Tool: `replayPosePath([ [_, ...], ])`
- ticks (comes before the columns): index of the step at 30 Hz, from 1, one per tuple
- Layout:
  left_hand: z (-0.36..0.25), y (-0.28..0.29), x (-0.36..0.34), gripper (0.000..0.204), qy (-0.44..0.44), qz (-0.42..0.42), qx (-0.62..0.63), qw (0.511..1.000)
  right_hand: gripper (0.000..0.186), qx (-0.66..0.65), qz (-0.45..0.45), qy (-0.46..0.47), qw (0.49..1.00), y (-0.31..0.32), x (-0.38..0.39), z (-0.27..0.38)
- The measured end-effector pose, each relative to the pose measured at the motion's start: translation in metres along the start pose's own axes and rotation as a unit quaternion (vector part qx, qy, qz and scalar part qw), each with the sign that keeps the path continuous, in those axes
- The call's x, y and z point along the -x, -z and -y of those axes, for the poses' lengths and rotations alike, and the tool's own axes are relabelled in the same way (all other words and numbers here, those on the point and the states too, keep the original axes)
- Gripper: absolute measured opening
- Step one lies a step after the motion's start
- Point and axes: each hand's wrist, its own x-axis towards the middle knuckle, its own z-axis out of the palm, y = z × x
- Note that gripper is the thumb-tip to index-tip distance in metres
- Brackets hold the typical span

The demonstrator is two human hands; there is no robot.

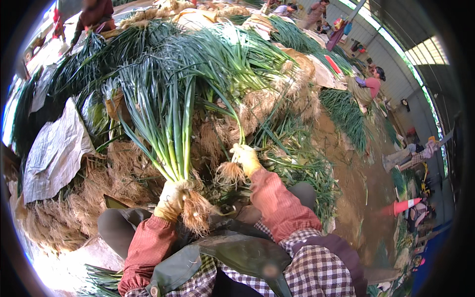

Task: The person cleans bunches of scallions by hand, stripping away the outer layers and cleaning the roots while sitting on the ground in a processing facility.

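Observation:
My left hand [170, 199], in a pale yellowish glove, is closed round the lower stems of a bunch of green onions [173, 133]. Their long green leaves fan upward and away from me, and the tan roots [196, 212] hang below the fist. To its right, my right hand [245, 158], gloved alike, grips a thinner green onion stalk [241, 126] near its base. A tuft of roots [230, 173] hangs beside that hand. Behind both hands lies a large heap of green onions [232, 54], roots toward me.
A whitish sheet [57, 151] covers part of the root pile [64, 215] at left. Loose green leaves [307, 180] litter the ground right of my knees. Brown floor [354, 198] runs along the right, with a red-and-white cone [406, 205]. Another person [368, 86] sits at the far right.

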Motion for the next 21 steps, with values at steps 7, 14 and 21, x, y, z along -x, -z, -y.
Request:
replayPosePath([
  [7, 0.009, -0.013, -0.009, 0.012, 0.045, -0.052, 0.021, 0.997, 0.028, 0.18, 0.135, 0.107, 0.968, -0.1, 0.062, -0.033],
  [14, 0.001, -0.011, -0.008, 0.014, 0.042, -0.038, 0.056, 0.997, 0.025, 0.052, 0.158, -0.032, 0.986, -0.108, 0.059, -0.014],
  [21, -0.015, -0.013, -0.002, 0.018, 0.013, -0.055, 0.069, 0.996, 0.025, -0.129, 0.19, -0.038, 0.972, -0.088, 0.038, -0.031],
])
